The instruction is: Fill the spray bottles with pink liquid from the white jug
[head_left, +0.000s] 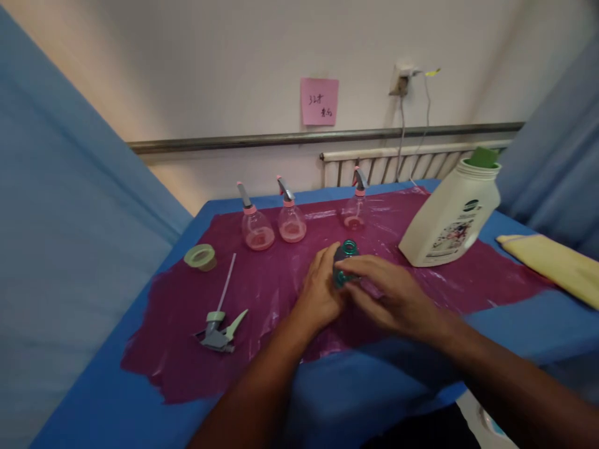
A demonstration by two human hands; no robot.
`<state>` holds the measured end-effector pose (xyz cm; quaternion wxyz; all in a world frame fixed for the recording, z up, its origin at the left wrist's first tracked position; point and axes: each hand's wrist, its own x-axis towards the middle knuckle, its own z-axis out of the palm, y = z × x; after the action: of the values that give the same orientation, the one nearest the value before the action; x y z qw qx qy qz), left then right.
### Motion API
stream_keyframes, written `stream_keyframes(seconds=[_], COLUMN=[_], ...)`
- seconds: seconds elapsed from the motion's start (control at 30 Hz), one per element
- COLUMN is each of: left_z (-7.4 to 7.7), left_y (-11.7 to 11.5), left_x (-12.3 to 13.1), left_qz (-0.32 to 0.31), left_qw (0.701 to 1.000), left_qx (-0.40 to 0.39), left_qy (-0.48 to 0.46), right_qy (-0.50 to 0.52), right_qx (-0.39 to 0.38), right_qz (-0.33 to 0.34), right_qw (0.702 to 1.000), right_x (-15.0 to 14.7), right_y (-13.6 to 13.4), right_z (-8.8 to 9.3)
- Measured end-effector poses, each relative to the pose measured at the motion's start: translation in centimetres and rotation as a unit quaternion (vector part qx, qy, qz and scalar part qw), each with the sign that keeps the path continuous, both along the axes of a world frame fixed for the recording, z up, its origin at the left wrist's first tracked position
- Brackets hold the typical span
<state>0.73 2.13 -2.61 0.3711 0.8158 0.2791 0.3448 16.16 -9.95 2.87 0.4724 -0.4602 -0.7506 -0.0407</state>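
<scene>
A small transparent green bottle (349,248) with an uncapped round mouth stands upright between my hands. My left hand (322,290) is closed around its left side. My right hand (390,290) reaches across from the right, slightly blurred, with fingers stretched and apart; its fingertips overlap the bottle's front, and I cannot tell whether they touch it. A grey and light-green spray head (216,335) with a straw lies to the left on the purple plastic sheet (187,374).
Three clear spray bottles (258,234) with pink liquid stand behind my hands. A pale green cup (201,257) is at left. To the right are a large white jug (449,215) with a green scoop in its mouth and a yellow cloth (552,259). Blue curtains (70,218) flank the table.
</scene>
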Motion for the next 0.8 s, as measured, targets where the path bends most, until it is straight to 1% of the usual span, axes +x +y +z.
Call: stream_keyframes(seconds=[0.03,0.1,0.17,0.23,0.27,0.33,0.4,0.43,0.5,0.57,0.6,0.7,0.8], left_z=[0.3,0.7,0.8,0.8,0.7,0.6,0.5,0.5,0.5,0.6,0.6,0.8,0.9], left_y=[0.1,0.2,0.2,0.2,0.2,0.2,0.3,0.3,0.3,0.3,0.2,0.1,0.0], left_x=[-0.1,-0.1,-0.1,-0.1,-0.1,0.0,0.0,0.0,0.0,0.0,-0.1,-0.1,-0.1], left_qz=[-0.016,-0.009,0.007,0.011,0.010,0.014,0.021,0.023,0.022,0.018,0.017,0.014,0.015], left_qw=[1.000,0.998,0.997,0.996,0.997,0.996,0.996,0.996,0.996,0.997,0.997,0.997,0.997], left_qx=[0.011,0.020,0.021,0.021,0.021,0.017,0.009,0.007,0.009,0.012,0.013,0.012,0.007], left_qy=[0.021,0.056,0.076,0.080,0.080,0.081,0.083,0.084,0.082,0.080,0.080,0.078,0.081], right_qy=[0.021,0.057,0.103,0.179,0.228,0.312,0.371,0.398,0.426,0.432,0.432,0.432,0.415], right_qx=[-0.002,-0.012,-0.005,0.021,0.052,0.114,0.125,0.104,0.024,-0.045,-0.065,-0.101,-0.113], right_qz=[-0.036,-0.128,-0.229,-0.318,-0.352,-0.403,-0.441,-0.448,-0.413,-0.371,-0.362,-0.367,-0.378], right_qw=[0.999,0.990,0.968,0.931,0.906,0.853,0.807,0.794,0.805,0.821,0.824,0.818,0.820], right_x=[1.7,5.2,8.7,12.4,14.4,18.3,21.7,23.0,24.7,25.1,24.9,24.1,23.8], right_y=[-1.2,-3.5,-5.4,-6.4,-6.6,-6.2,-5.3,-4.8,-3.8,-3.0,-2.8,-2.4,-2.2], right_z=[-0.4,-1.3,-2.2,-2.9,-3.3,-3.7,-3.9,-3.9,-3.8,-3.7,-3.7,-4.0,-4.6])
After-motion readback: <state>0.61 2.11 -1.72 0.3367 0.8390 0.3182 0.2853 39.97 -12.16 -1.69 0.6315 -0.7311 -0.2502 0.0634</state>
